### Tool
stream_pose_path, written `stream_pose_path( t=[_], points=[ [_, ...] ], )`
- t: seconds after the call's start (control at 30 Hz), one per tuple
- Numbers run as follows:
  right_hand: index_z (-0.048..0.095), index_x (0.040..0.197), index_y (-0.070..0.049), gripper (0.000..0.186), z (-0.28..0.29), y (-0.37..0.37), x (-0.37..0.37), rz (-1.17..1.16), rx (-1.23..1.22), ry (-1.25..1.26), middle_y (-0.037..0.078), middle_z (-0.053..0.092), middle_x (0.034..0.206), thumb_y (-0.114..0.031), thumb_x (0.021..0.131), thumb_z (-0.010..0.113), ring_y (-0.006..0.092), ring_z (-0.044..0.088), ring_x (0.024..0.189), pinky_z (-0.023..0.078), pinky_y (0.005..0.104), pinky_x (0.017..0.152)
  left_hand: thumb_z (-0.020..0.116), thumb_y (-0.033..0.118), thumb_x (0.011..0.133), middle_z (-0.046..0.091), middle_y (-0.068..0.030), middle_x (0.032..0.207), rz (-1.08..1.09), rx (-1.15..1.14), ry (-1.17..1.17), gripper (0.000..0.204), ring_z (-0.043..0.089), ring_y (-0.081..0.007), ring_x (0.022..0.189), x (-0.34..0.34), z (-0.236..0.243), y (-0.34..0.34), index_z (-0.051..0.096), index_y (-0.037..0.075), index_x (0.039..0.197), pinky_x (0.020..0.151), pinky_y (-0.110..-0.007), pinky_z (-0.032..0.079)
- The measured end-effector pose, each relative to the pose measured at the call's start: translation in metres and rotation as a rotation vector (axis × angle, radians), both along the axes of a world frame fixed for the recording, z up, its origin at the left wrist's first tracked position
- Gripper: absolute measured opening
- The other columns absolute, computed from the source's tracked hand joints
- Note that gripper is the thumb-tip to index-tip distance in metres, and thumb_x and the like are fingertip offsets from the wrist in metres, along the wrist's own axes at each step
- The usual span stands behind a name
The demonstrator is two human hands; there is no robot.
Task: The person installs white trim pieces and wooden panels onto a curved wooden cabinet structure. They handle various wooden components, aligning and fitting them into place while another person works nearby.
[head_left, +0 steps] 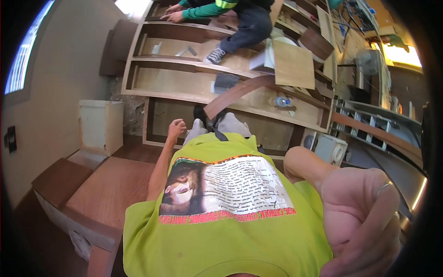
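Observation:
My left hand [176,129] hangs beside my left thigh with its fingers loosely bent and apart, holding nothing that I can see. Raised close at the right is my right hand [362,217], its palm bare and a thin ring on one finger. Its fingers curl inward and press together; whatever may be between the fingertips is hidden. In front of my legs a curved brown strip [240,95] slants up across the wooden frame [180,94]. A dark strap [220,135] hangs below the hem of my yellow-green shirt [221,235].
Another person's hands [173,16] rest on the far frame, with one sneaker [215,55] inside it. A plywood sheet [294,63], a water bottle [282,101] and a metal square [186,51] lie there. At left stand a white box [101,125] and brown panels [110,189]; a ladder [367,124] lies right.

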State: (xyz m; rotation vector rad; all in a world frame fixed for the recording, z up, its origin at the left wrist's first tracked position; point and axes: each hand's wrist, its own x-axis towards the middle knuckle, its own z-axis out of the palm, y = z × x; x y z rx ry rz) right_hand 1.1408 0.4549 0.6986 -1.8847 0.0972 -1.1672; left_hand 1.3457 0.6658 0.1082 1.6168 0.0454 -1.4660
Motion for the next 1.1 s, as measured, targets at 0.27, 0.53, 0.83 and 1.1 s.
stream_pose_path(
  t=[0.27, 0.53, 0.83, 1.1],
  points=[
    [0.045, 0.069, -0.006, 0.016, 0.028, -0.002, -0.041, 0.01, 0.213, 0.181, 0.002, 0.045, 0.065, -0.013, 0.069, 0.059, 0.0115, 0.046, 0.061, 0.05, 0.0381, 0.062, 0.057, 0.015, 0.082, 0.059, -0.004, 0.086, -0.125, 0.068, -0.076, 0.031, 0.059, -0.0107, 0.069, -0.021, -0.005, -0.013, 0.053, 0.001, 0.109, 0.059, -0.024, 0.049],
    [0.044, 0.067, -0.008, 0.015, 0.004, -0.055, -0.099, 0.288, 0.323, -0.03, 0.0, 0.046, 0.062, -0.011, 0.068, 0.058, 0.011, 0.045, 0.058, 0.048, 0.0326, 0.056, 0.057, 0.013, 0.081, 0.06, -0.0023, 0.082, -0.071, 0.017, -0.156, 0.027, 0.057, -0.0087, 0.064, -0.04, 0.026, -0.059, 0.056, 0.001, 0.105, 0.054, -0.022, 0.046],
    [0.052, 0.068, -0.012, 0.01, -0.008, -0.112, -0.112, 0.569, 0.229, -0.178, -0.005, 0.054, 0.063, -0.015, 0.072, 0.062, 0.0078, 0.05, 0.06, 0.044, 0.0233, 0.061, 0.058, 0.016, 0.078, 0.062, -0.0084, 0.09, 0.044, -0.034, -0.271, 0.034, 0.059, -0.0149, 0.072, -0.104, 0.045, -0.106, 0.056, 0.0, 0.108, 0.064, -0.027, 0.049],
    [0.06, 0.07, -0.015, 0.008, -0.008, -0.136, -0.119, 0.695, 0.184, -0.335, -0.009, 0.06, 0.063, -0.019, 0.075, 0.064, 0.0049, 0.055, 0.062, 0.04, 0.0151, 0.065, 0.057, 0.013, 0.078, 0.061, -0.0073, 0.086, 0.25, 0.134, -0.245, 0.032, 0.058, -0.0112, 0.064, -0.132, 0.017, -0.048, 0.056, 0.0, 0.107, 0.053, -0.023, 0.046]
  ],
)
